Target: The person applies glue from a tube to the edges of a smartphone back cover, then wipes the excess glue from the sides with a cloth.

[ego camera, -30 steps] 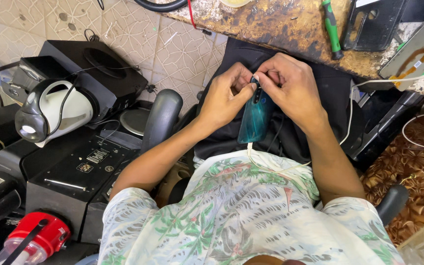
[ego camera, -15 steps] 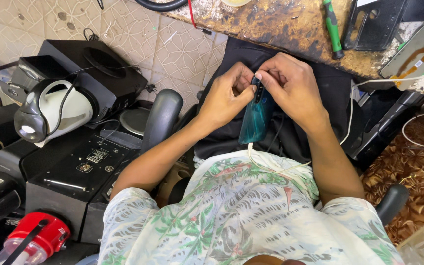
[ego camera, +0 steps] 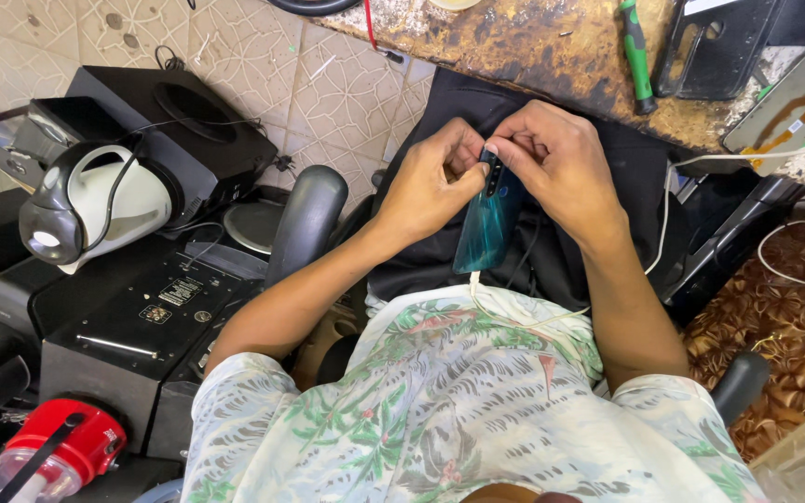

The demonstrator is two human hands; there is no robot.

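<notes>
Plainly the work is in its middle: the teal smartphone (ego camera: 488,228) is held back-side up in the air above the person's lap, below the near edge of the stained workbench (ego camera: 524,47), and both hands are closed on its top end. The left hand (ego camera: 432,182) pinches the upper left edge with thumb and fingers curled tight, and the right hand (ego camera: 556,158) wraps the upper right corner, its fingertips meeting the left hand's right at the camera strip. A thin white cable (ego camera: 514,321) hangs from the phone's lower end and trails across the floral shirt (ego camera: 458,401), so the phone appears to be plugged in. The glossy back looks whole and seated along its visible length; I cannot tell whether a seam has opened under the fingers, since they cover that spot. Judging from this, nothing has yet come apart, and whatever the fingers are working at near the top edge looks unfinished. The green-handled screwdriver (ego camera: 635,56) lies untouched on the workbench, well apart from the hands. Off to the left, a white electric kettle (ego camera: 109,200) sits on black speaker boxes (ego camera: 179,121), not involved.
</notes>
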